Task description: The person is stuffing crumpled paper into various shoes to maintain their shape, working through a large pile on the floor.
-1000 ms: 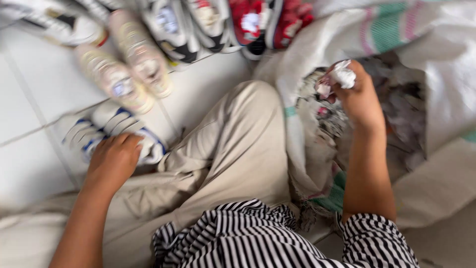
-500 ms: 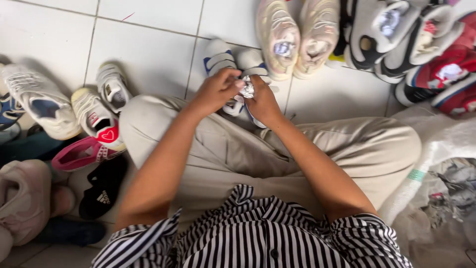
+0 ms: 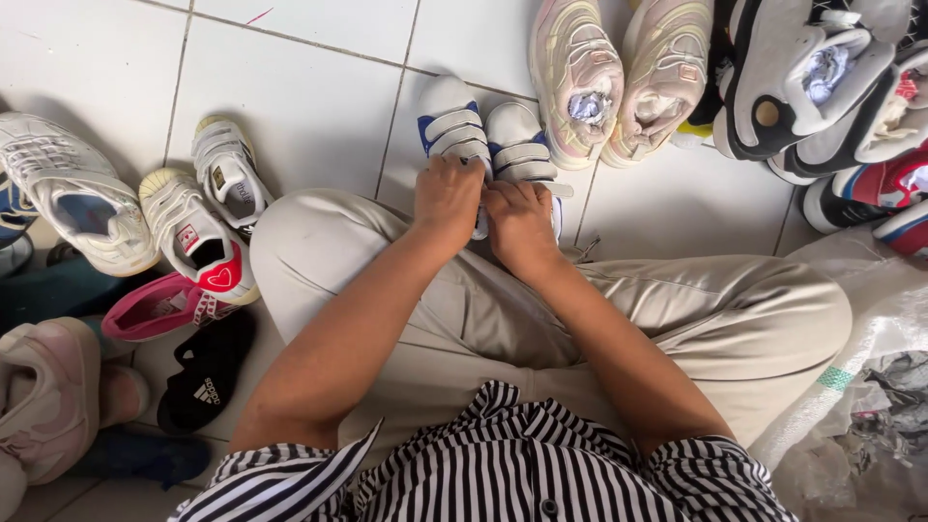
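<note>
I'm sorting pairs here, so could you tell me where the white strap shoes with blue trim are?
In the head view, the white strap shoes with blue trim sit on the tiled floor at upper centre, under both hands, just left of the cream sneakers.

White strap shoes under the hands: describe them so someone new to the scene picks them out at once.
On the white tiled floor, look just beyond the seated person's bent knee, where the left hand and right hand meet. The pair of small white shoes lies there, toes pointing away. Unlike the laced cream sneakers to their right, they close with wide straps and carry blue trim.
</note>
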